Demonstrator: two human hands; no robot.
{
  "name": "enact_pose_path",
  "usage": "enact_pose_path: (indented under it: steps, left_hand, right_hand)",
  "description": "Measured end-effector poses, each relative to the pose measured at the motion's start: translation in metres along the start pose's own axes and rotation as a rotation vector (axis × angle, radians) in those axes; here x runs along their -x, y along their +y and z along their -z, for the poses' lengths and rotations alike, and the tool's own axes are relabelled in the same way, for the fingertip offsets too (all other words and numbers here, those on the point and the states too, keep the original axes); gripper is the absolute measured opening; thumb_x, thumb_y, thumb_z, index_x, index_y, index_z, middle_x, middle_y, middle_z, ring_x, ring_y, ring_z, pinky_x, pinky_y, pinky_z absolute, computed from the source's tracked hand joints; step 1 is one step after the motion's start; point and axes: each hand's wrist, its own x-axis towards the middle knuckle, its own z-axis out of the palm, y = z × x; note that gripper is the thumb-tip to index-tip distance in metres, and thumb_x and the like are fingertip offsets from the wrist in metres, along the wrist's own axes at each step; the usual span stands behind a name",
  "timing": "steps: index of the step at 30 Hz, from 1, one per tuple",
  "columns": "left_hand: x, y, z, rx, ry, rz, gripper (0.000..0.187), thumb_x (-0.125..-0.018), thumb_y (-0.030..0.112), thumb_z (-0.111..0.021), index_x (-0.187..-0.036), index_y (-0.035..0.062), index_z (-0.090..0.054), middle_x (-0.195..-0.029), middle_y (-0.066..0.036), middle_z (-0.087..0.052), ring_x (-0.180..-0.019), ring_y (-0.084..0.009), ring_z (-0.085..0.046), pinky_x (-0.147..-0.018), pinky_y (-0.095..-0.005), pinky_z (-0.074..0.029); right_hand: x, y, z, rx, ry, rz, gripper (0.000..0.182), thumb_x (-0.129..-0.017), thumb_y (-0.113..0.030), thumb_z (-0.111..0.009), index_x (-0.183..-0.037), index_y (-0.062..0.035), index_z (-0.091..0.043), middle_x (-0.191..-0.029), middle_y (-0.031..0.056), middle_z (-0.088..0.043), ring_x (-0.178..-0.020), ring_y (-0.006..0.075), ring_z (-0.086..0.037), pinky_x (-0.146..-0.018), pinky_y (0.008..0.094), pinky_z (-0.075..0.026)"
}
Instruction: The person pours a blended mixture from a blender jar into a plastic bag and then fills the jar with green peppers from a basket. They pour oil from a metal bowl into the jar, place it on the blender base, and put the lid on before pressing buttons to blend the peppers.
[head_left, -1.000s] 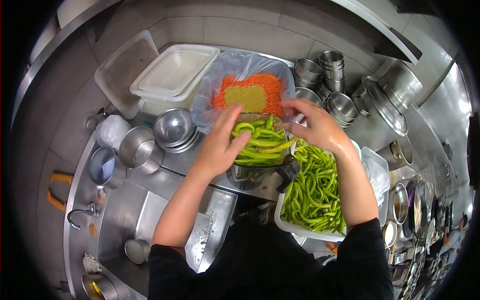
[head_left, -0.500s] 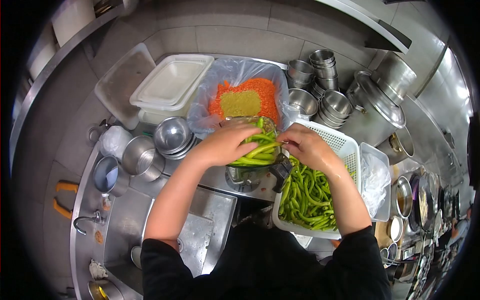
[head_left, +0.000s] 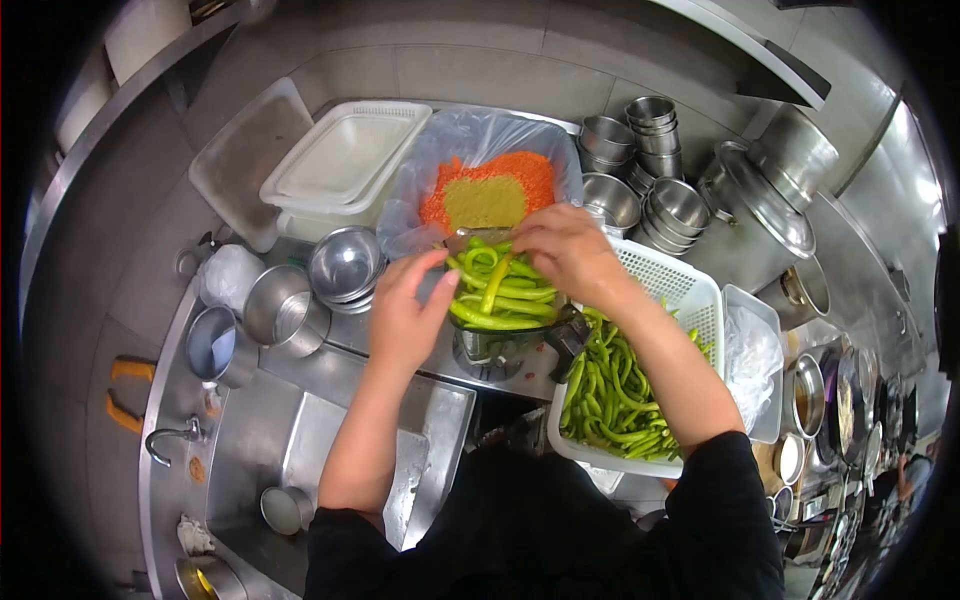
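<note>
Long green chili peppers fill a clear blender jar with a black handle. At the jar's left rim is my left hand, its thumb and fingers apart with nothing between them. My right hand reaches over the far right of the jar. Its fingers are closed on the upper end of a green chili pepper, which slants across the others. Right of the jar, a white perforated basket holds many more chili peppers, partly behind my right forearm.
Behind the jar, a plastic-lined tub holds orange-red bits and a yellowish powder. Steel bowls and pots stand left, near the sink. Stacked steel containers and a large lidded pot are at back right.
My left hand has drawn back left from over the peppers to the jar's rim and opened. My right hand has moved left and away from me, over the jar.
</note>
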Motion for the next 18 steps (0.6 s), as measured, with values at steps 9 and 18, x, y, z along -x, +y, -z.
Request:
enact_pose_path:
  steps: [9, 18]
  left_hand:
    - [-0.026, 0.004, -0.020, -0.176, -0.318, -0.224, 0.041, -0.092, 0.038, -0.062, -0.105, -0.0002, -0.068, -0.107, -0.017, -0.069, -0.101, -0.0355, -0.063, -0.091, -0.0427, -0.047]
    - [-0.020, 0.036, 0.025, -0.321, -0.401, -0.212, 0.048, -0.085, 0.037, -0.070, -0.120, 0.0052, -0.064, -0.130, -0.016, -0.059, -0.121, -0.0353, -0.053, -0.105, -0.0462, -0.037]
  right_hand:
    - [0.072, -0.040, 0.034, -0.338, 0.166, -0.699, 0.020, -0.087, -0.005, -0.064, -0.106, -0.0043, -0.067, -0.099, 0.0104, -0.065, -0.091, 0.0241, -0.063, -0.081, 0.0336, -0.050]
    - [0.130, -0.083, 0.003, -0.347, -0.116, -0.895, 0.078, -0.074, -0.037, -0.085, -0.127, 0.0070, -0.048, -0.111, 0.0206, -0.062, -0.105, 0.0302, -0.062, -0.091, 0.0371, -0.050]
